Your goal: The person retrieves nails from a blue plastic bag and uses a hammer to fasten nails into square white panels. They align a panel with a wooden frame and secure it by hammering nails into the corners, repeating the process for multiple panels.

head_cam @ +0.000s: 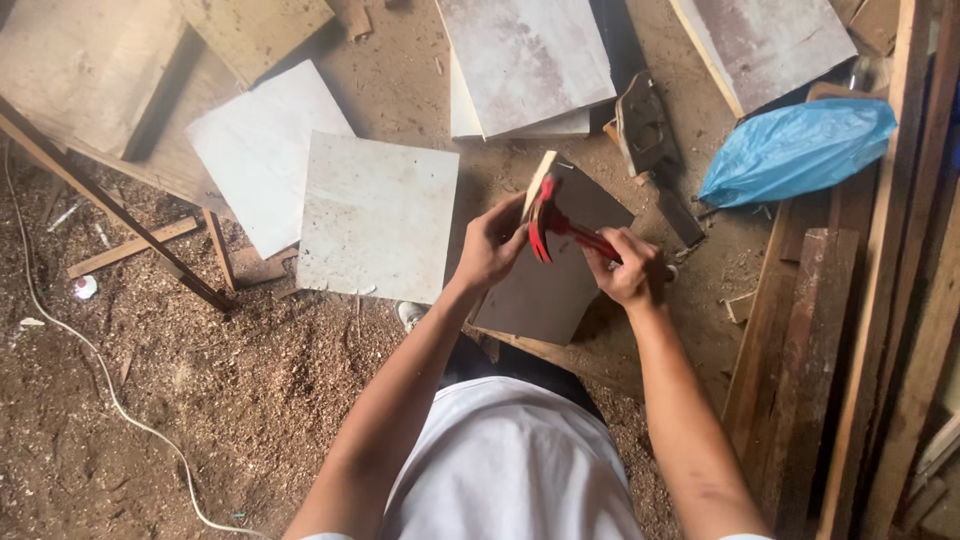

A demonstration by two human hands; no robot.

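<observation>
With the left hand (490,245) pinching the brown board (555,265) edge at twelve o'clock and the right hand (632,268) clenched on the red hammer (560,228), a glancing blow could strike those fingers.

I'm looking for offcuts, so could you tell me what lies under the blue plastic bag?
The blue plastic bag rests on dark wooden planks and the sawdust-covered floor; anything directly beneath it is hidden.
</observation>
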